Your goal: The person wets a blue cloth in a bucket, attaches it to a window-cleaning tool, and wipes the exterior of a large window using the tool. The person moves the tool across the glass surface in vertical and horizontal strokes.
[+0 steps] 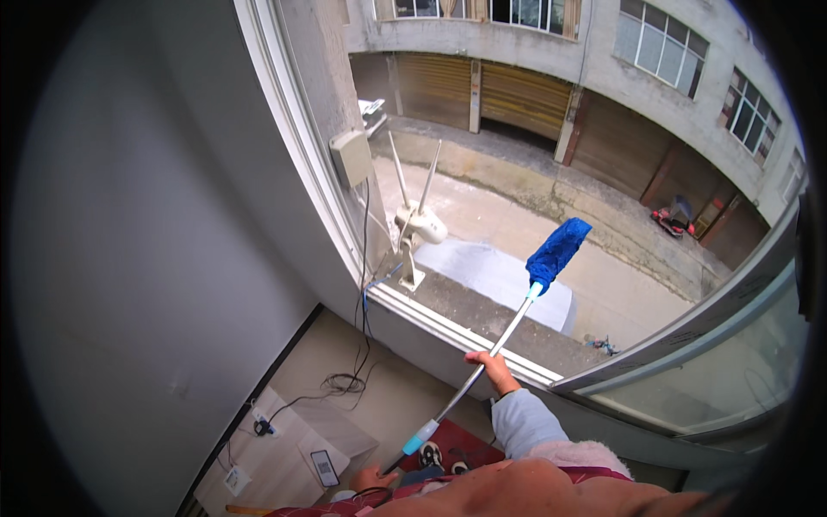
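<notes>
A long-handled duster with a fluffy blue head (559, 253) slants up and right, its head out through the open window. My right hand (496, 371) is wrapped around the silver metal pole (462, 391) just above the window sill. Lower down, the pole has a light-blue and white collar (420, 437) and a dark end section. My left hand (375, 478) holds that dark end near my body, its palm partly out of sight. Below the pole are my shoes (430, 455), on a red mat (465, 438).
A white camera with two antennas (423, 223) stands on the outer ledge, near a beige box (350, 158). Black cable (345, 382) hangs to the floor. A phone (324, 468) and power adapter (262, 426) lie on a wooden surface (284, 465). The sliding glass pane (717, 362) is at right.
</notes>
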`<act>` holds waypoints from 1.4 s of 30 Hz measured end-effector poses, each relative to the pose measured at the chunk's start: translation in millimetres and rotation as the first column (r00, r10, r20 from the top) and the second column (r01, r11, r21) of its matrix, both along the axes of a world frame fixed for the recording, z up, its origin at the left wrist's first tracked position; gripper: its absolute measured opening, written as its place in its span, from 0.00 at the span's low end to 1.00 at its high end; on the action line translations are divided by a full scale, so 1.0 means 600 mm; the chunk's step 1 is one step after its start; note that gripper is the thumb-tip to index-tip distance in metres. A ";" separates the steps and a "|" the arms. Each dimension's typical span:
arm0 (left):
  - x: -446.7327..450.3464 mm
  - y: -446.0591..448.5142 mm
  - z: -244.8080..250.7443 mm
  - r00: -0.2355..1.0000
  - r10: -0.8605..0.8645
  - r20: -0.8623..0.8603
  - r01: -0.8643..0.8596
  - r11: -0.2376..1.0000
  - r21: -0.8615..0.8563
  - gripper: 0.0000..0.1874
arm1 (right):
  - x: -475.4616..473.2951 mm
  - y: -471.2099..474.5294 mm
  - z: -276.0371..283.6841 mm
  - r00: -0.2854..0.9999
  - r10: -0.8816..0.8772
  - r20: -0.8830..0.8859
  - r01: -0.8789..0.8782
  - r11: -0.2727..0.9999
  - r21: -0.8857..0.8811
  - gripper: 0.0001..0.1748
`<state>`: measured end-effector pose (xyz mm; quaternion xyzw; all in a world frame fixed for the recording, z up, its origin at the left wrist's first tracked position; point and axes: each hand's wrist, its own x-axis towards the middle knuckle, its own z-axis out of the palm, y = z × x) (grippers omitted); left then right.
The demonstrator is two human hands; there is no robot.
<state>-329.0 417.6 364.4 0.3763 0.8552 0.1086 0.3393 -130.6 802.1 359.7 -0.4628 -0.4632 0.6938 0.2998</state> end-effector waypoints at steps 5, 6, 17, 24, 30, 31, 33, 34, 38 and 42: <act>-0.059 0.070 0.059 0.998 -0.059 0.008 0.058 0.995 0.082 0.31 | -0.032 0.013 0.181 0.999 0.016 -0.049 -0.012 0.997 0.075 0.15; -0.065 0.087 0.063 0.998 -0.066 0.006 0.065 0.993 0.101 0.30 | -0.039 0.021 0.215 0.998 0.010 -0.069 -0.003 0.995 0.097 0.15; -0.070 0.269 0.154 0.986 -0.158 0.049 0.112 0.853 0.509 0.27 | -0.090 0.115 0.601 0.971 0.124 -0.203 0.006 0.842 0.540 0.10; -0.033 0.409 0.460 0.855 -0.363 0.371 -0.107 0.576 0.810 0.19 | -0.096 0.099 0.806 0.892 0.407 -0.198 -0.064 0.545 0.836 0.32; 0.012 0.513 0.768 0.618 -0.656 0.433 -0.141 0.450 0.882 0.19 | -0.055 0.006 0.713 0.908 0.414 -0.067 -0.269 0.698 0.664 0.37; 0.020 0.533 0.813 0.591 -0.683 0.429 -0.142 0.436 0.889 0.19 | -0.049 -0.015 0.688 0.899 0.434 -0.056 -0.314 0.730 0.606 0.36; 0.039 0.571 0.895 0.499 -0.754 0.427 -0.152 0.409 0.900 0.20 | -0.051 -0.059 0.641 0.885 0.462 -0.058 -0.356 0.753 0.553 0.36; 0.051 0.588 0.930 0.450 -0.789 0.418 -0.162 0.388 0.907 0.21 | -0.050 -0.075 0.629 0.847 0.527 -0.069 -0.394 0.709 0.586 0.35; 0.099 0.636 1.027 0.300 -0.866 0.401 -0.177 0.362 0.915 0.20 | -0.054 -0.107 0.636 0.912 0.384 -0.143 -0.235 0.777 0.584 0.25; 0.112 0.663 1.082 0.219 -0.909 0.355 -0.175 0.321 0.931 0.22 | -0.046 -0.088 0.692 0.956 0.160 -0.245 0.007 0.825 0.566 0.14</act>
